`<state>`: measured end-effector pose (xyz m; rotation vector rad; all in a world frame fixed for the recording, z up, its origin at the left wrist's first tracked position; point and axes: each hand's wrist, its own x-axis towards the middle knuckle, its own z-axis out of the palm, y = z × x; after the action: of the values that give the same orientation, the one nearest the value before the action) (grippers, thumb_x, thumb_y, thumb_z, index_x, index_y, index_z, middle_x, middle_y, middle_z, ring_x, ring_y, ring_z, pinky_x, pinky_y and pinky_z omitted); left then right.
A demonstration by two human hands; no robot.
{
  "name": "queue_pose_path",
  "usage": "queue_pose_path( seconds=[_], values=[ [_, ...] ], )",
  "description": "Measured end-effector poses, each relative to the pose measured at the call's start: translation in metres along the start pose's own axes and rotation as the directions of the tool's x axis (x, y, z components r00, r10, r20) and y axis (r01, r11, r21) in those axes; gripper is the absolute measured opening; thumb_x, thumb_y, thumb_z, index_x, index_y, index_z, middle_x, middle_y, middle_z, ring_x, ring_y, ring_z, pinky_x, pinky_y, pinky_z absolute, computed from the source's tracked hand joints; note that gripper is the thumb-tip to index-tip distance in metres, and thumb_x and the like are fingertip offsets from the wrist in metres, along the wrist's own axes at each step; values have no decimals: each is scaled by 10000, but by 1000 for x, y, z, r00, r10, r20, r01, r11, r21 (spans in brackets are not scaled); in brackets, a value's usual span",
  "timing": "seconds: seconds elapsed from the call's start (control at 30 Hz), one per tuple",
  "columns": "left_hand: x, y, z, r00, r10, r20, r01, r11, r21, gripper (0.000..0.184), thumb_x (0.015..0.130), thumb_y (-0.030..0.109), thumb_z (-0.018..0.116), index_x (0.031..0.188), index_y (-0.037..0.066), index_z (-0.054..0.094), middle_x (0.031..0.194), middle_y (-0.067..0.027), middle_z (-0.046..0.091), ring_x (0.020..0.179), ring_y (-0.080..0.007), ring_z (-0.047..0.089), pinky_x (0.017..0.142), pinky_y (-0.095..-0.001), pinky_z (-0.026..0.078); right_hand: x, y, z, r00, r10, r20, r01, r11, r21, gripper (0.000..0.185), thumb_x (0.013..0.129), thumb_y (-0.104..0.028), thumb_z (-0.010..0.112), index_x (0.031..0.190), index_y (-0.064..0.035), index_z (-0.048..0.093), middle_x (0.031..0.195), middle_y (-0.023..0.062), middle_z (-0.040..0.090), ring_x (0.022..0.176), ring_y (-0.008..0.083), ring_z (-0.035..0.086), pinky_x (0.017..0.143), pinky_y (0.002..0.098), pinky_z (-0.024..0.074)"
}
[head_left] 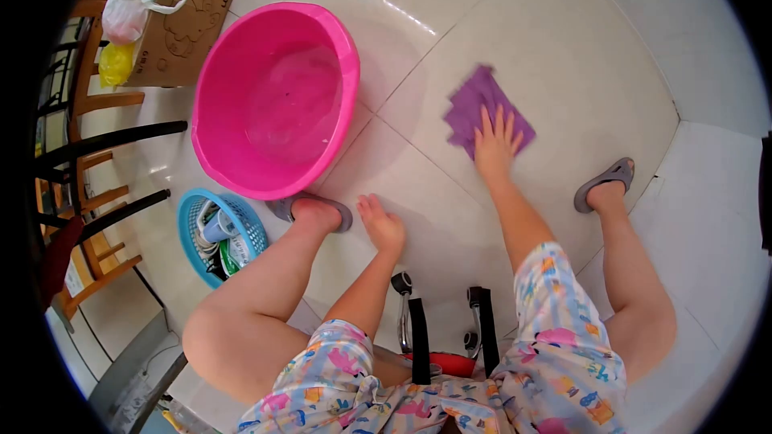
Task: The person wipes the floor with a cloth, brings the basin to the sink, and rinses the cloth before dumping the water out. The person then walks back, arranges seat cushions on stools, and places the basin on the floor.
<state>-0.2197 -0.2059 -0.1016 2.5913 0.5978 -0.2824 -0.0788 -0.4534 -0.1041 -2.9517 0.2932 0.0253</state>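
While the right hand lies flat on the purple cloth, its fingers are stretched out and slightly spread, pressing from above rather than closing around the fabric. The cloth is on the pale tiled floor, ahead of the person and to the right, with its edges uneven and a little blurred; part of it shows beyond the fingertips and on both sides of the hand.

Low on the left side, the left hand is open and holds nothing, its fingers extended and close together. It is near the left slipper; whether it touches the floor is hard to tell. The right slipper is on the other foot, to the right of the cloth.

To the left of the cloth and well apart from it sits a large pink basin, with what looks like water inside. Just beside the basin, nearer the person, a blue basket holds a light blue cup and a green and white packet. Beyond the basin's far left side are a cardboard box, a white plastic bag and a yellow bag. Wooden chairs stand along the left.
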Motion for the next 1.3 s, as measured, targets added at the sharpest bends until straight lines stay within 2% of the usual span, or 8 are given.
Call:
queue_pose_path(
  seconds=[0.27, 0.43, 0.77, 1.03, 1.1, 1.13, 1.2, 1.3],
  values=[
    [0, -8, 13, 998, -62, -11, 61, 996, -59, 615, 766, -6, 532, 1360, -43, 381, 1485, -262, 248, 1392, -404, 206, 1142, -438, 197, -248, 66, 7, 996, 33, 81, -48, 981, 187, 507, 846, -12, 548, 1344, -76, 481, 1448, 165, 360, 1341, 377, 297, 1115, 480, 232],
    [-9, -14, 10, 1000, 0, -18, -2, 996, -88, 611, 760, -8, 540, 1353, -29, 397, 1484, -250, 262, 1390, -392, 220, 1137, -435, 216, -126, 2, 7, 995, -101, -2, 97, 944, 315, 511, 768, 54, 529, 1265, -64, 549, 1397, 168, 429, 1313, 372, 349, 1086, 463, 290],
    [-36, -6, -20, 966, -245, -83, 235, 966, -108, 291, 754, 13, 540, 1039, 6, 596, 1189, -194, 568, 1120, -363, 509, 911, -439, 425, -55, -229, 18, 771, -588, 243, 443, 770, 460, 288, 811, -160, 541, 1067, -177, 670, 1213, 57, 579, 1196, 276, 472, 1054, 536, 309],
    [-57, -34, -26, 920, -391, 23, 391, 920, 8, 61, 766, 104, 581, 804, 72, 617, 816, -116, 633, 806, -325, 606, 706, -454, 479, -138, -102, 30, 608, -785, 118, 689, 595, 413, 244, 807, -198, 523, 1008, -207, 661, 1283, 15, 552, 1284, 217, 413, 1100, 538, 211],
    [-53, -34, -20, 943, -332, -10, 330, 941, -81, 78, 778, 107, 579, 834, 62, 607, 836, -123, 635, 798, -331, 606, 702, -446, 481, -131, -28, 30, 726, -684, 73, 644, 713, 276, 172, 783, -208, 577, 935, -164, 644, 1221, 63, 578, 1195, 237, 491, 1008, 498, 341],
    [-51, -34, -16, 953, -303, -26, 296, 945, -142, 88, 785, 110, 577, 851, 56, 600, 841, -126, 635, 790, -334, 606, 698, -442, 483, -120, -5, 15, 931, -317, 182, 201, 859, 471, 146, 785, -188, 592, 908, -123, 637, 1174, 94, 585, 1133, 285, 516, 940, 462, 401],
    [-42, -25, -16, 960, -278, -21, 266, 936, -230, 114, 802, 121, 574, 885, 43, 584, 834, -130, 634, 772, -335, 605, 695, -428, 485, -112, 55, -3, 972, -234, 24, 231, 970, 81, 137, 786, -64, 568, 900, -86, 641, 1009, 109, 573, 995, 323, 517, 857, 435, 433],
    [-16, -7, -20, 959, -282, -14, 258, 894, -367, 150, 831, 149, 575, 921, 29, 561, 774, -130, 624, 701, -308, 597, 650, -396, 482, -101, 81, -28, 995, -101, -15, 102, 974, 204, 226, 722, 36, 581, 919, -69, 621, 1016, 124, 545, 1002, 329, 505, 880, 423, 425]
  ],
)
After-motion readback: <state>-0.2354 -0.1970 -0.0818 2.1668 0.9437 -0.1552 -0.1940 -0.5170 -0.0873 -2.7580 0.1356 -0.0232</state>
